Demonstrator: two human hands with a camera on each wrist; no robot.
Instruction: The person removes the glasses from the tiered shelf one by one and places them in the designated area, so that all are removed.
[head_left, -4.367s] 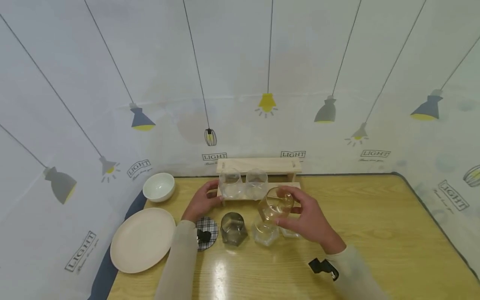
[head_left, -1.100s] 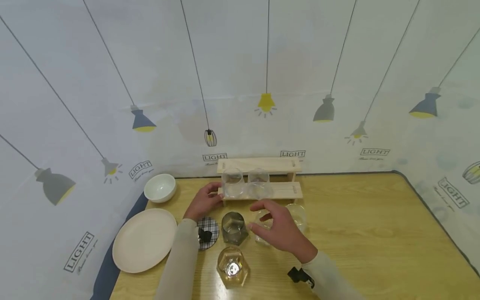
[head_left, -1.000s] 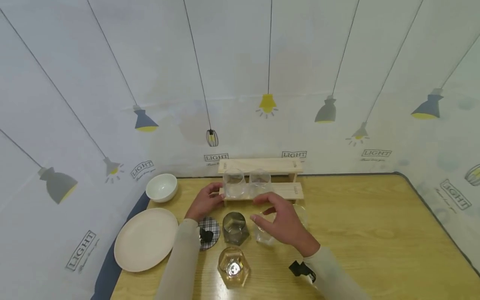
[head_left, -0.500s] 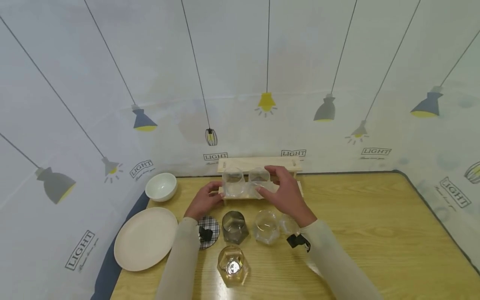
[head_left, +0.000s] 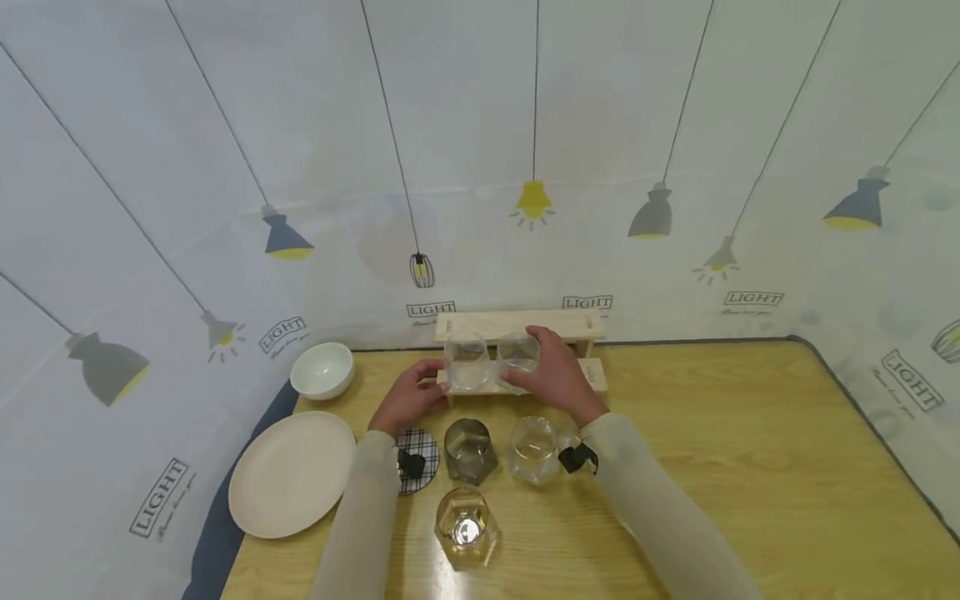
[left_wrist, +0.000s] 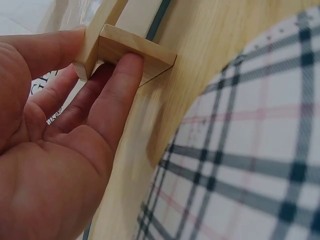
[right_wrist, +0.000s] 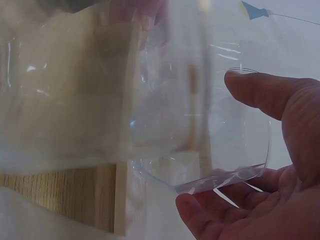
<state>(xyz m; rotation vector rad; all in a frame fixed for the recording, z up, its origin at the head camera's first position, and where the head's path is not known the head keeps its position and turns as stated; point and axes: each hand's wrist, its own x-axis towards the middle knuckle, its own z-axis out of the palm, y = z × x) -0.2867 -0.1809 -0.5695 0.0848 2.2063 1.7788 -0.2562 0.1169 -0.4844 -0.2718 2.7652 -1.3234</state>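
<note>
Glass was what your right hand (head_left: pixel 551 375) had closed on: its fingers (right_wrist: pixel 280 97) curled round the right tumbler (head_left: pixel 519 354) on the lower step of the rack (head_left: pixel 517 323), thumb on one side and fingertips under the base, as the right wrist view showed. Your left hand (head_left: pixel 408 398) steadied the rack's left end, thumb and fingers (left_wrist: pixel 117 92) pinching the foot of its frame. I judged the step to be taking that tumbler off the rack, with the lift not yet begun. You would have needed to raise it straight up and toward you, since the left tumbler (head_left: pixel 467 360) stood just beside it, perhaps touching, and the upper shelf sat close behind. Edges to mind were the lip of the lower step and the row of glasses below: a grey glass (head_left: pixel 467 450), a clear glass (head_left: pixel 534 450), and an amber glass (head_left: pixel 465 529) nearer you. Open room lay on the table (head_left: pixel 750 458) to your right, where bare wood ran well clear. To the left, the coaster (head_left: pixel 420 454), plate (head_left: pixel 288 475) and bowl (head_left: pixel 322 371) took up the space.
</note>
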